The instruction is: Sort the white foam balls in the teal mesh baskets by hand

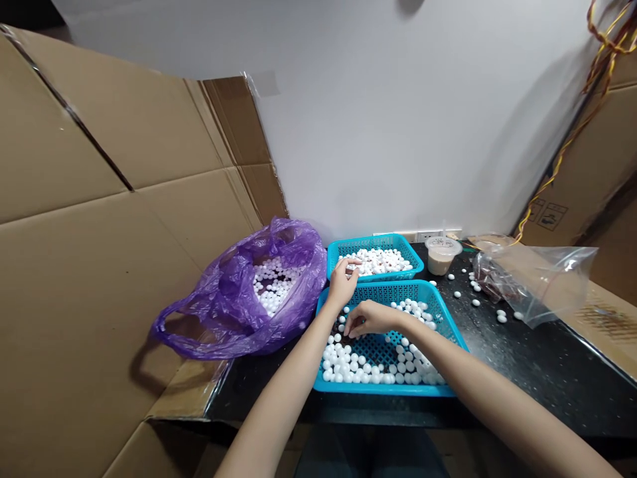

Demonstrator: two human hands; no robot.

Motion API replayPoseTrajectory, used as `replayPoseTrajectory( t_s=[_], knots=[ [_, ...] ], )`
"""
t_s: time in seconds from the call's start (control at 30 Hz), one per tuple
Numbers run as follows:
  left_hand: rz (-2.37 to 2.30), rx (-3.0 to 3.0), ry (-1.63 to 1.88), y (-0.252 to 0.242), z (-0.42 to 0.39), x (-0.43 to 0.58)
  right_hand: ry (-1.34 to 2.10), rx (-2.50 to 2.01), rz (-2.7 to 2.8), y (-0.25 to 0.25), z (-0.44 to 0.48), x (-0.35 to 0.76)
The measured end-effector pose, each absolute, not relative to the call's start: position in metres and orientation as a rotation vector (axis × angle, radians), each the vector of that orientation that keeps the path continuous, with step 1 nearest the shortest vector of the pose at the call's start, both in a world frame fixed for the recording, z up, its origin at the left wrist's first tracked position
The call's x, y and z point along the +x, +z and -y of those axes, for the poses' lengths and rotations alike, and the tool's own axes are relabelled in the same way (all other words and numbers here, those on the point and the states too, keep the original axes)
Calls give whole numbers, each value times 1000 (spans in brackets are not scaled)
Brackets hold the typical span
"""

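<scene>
Two blue plastic baskets sit on a black table. The near basket (450, 325) holds several white beads (348, 368) spread over its floor. The far basket (413, 255) is filled with more white beads (378, 260). My left hand (342, 282) reaches over the far basket's near-left corner with its fingers curled, seemingly round a bead or two. My right hand (371, 318) is down in the near basket with fingertips pinched among the beads at its left side.
A purple plastic bag (239, 299) with white beads lies open to the left. A lidded drink cup (442, 254) stands right of the far basket. A clear plastic bag (537, 279) and loose beads (500, 317) lie at the right. Cardboard sheets surround the table.
</scene>
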State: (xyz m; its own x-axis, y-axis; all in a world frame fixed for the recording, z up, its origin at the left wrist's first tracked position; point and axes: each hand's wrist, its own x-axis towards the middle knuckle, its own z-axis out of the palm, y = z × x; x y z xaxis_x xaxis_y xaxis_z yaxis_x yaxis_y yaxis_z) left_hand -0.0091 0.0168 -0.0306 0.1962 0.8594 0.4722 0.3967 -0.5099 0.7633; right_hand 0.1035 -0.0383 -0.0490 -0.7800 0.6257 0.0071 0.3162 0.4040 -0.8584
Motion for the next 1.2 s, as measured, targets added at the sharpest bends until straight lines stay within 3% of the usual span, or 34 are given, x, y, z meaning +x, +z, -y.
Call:
replayPoseTrajectory(
  t_s=[0.27,0.47,0.73,1.2],
  knots=[
    [-1164,1983,1285,-31,-15,-7,1002,-890,2496,-43,46,108],
    [-1165,1986,1281,-31,-14,-7,1094,-863,2522,-38,51,110],
    [-1151,2004,1275,-33,-15,-7,882,-893,2548,-37,46,117],
    [-1130,2027,1278,-35,-15,-7,905,-1107,2714,-36,54,110]
  ],
)
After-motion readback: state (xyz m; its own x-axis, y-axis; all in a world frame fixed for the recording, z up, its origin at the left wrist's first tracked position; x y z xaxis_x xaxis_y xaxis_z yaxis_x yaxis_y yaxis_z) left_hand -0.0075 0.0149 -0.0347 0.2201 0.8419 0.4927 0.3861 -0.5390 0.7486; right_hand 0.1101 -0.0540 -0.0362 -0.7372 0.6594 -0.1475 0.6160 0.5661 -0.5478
